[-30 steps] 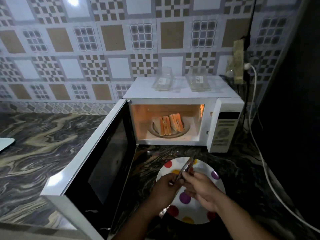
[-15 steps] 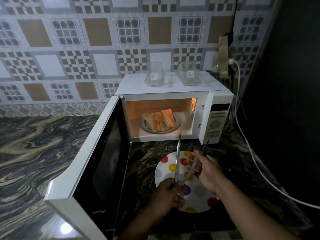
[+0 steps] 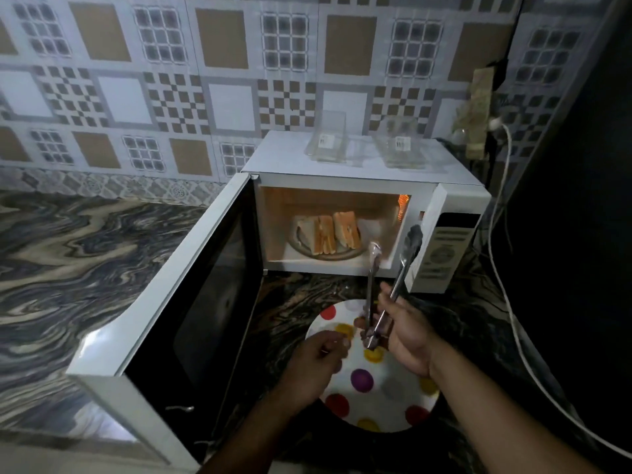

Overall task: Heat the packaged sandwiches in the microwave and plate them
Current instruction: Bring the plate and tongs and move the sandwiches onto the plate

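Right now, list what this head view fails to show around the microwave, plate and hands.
- Sandwiches: filling too blurred to name.
- Polka-dot plate: parts covered by the left hand and right hand.
- Labels on the clear packages: too small to read.
- Microwave control panel: markings blurred.
- Tongs: hinge end hidden in the right hand's grip.
- Right side: too dark; the white cable runs off the edge.

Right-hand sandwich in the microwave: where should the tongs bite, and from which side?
Probably across its broad bread faces near the top, entering straight through the open door front. The right sandwich stands on edge on the turntable plate, touching its neighbour; the tongs in the right hand are already spread.
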